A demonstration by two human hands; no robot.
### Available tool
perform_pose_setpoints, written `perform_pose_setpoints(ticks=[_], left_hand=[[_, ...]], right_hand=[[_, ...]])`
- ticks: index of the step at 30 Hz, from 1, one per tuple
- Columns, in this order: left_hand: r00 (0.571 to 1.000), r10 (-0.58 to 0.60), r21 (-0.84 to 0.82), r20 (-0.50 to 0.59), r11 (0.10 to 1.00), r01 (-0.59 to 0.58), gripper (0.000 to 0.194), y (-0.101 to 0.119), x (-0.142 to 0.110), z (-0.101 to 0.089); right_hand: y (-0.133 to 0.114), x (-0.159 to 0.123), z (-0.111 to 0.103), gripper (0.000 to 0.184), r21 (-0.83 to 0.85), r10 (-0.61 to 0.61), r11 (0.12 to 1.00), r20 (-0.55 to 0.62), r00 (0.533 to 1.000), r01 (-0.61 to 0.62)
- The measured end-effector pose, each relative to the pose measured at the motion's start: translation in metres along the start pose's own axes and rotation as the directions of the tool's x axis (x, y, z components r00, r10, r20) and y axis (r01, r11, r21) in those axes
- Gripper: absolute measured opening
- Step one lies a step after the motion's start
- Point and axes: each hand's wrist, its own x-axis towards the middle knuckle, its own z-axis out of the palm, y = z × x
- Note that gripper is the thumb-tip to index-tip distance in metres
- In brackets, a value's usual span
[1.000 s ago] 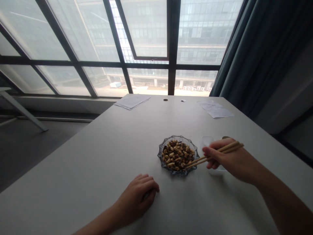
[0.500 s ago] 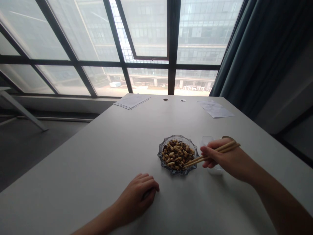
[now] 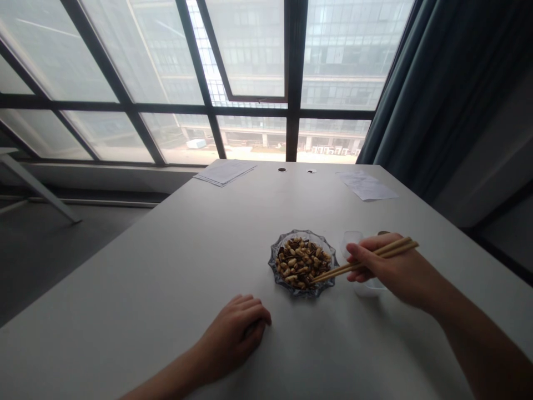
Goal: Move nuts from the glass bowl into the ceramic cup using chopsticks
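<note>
Gripping wooden chopsticks (image 3: pixel 333 273) in the right hand (image 3: pixel 387 272), tips reaching just over the rim of a glass dish (image 3: pixel 272 265) of nuts (image 3: pixel 302 262)

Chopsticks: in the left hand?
No, the wooden chopsticks are held in the right hand, while the left hand rests on the white table without them.
</note>
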Motion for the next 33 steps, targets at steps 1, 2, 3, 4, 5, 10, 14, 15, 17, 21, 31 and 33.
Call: perform_pose_setpoints(ticks=[1,2,3,4,5,10,14,15,17,21,31,33], left_hand=[[1.0,0.001,0.001,0.0,1.0,-0.001,0.021,-0.0008,0.0003,0.0003],[1.0,0.002,0.002,0.0,1.0,-0.002,0.021,-0.0013,0.0007,0.0005],[1.0,0.002,0.003,0.0,1.0,-0.002,0.021,-0.0017,0.0011,0.0006],[1.0,0.003,0.004,-0.003,1.0,-0.003,0.022,-0.0018,0.0014,0.0006],[1.0,0.005,0.005,-0.004,1.0,-0.004,0.022,-0.0018,0.0017,0.0006],[1.0,0.009,0.012,-0.011,1.0,-0.009,0.022,-0.0006,0.0011,0.001],[1.0,0.002,0.006,-0.012,1.0,-0.002,0.021,0.0,-0.0001,0.0011],[1.0,0.0,0.004,-0.01,1.0,0.0,0.021,0.0001,-0.0001,0.001],[1.0,-0.004,0.0,-0.005,1.0,0.004,0.022,0.0004,0.0001,0.0005],[1.0,-0.009,-0.001,0.006,1.0,0.009,0.022,0.0012,0.0014,-0.0007],[1.0,-0.006,-0.003,0.009,1.0,0.006,0.022,0.0006,0.0017,-0.0013],[1.0,-0.007,-0.003,0.008,1.0,0.007,0.022,0.0016,0.0018,-0.0015]], right_hand=[[0.0005,0.0002,-0.0004,0.042,0.001,-0.001,1.0,0.001,1.0,0.001],[0.0009,0.0003,-0.0006,0.041,0.002,0.001,1.0,0.001,1.0,-0.001],[0.0011,0.0005,-0.0006,0.041,0.002,0.003,1.0,0.0,1.0,-0.003],[0.0011,0.0006,-0.0005,0.041,0.001,0.004,1.0,0.0,1.0,-0.004],[0.0011,0.0007,-0.0004,0.041,-0.001,0.005,1.0,-0.001,1.0,-0.005],[0.0013,0.001,-0.0012,0.04,0.001,0.005,1.0,0.02,1.0,-0.005],[0.0022,0.001,-0.0032,0.038,-0.018,0.005,1.0,0.026,1.0,-0.005],[0.0022,0.0009,-0.0036,0.038,-0.031,0.004,1.0,0.031,1.0,-0.003],[0.0018,0.0006,-0.0043,0.038,-0.072,-0.001,0.997,0.049,0.999,0.004],[0.0004,0.0002,-0.0052,0.038,-0.154,-0.028,0.987,0.074,0.997,0.039],[0.0039,0.0043,-0.0038,0.043,-0.029,0.016,0.999,0.075,0.997,-0.014],[0.006,0.0056,-0.002,0.045,0.005,0.028,1.0,0.041,0.999,-0.028]])
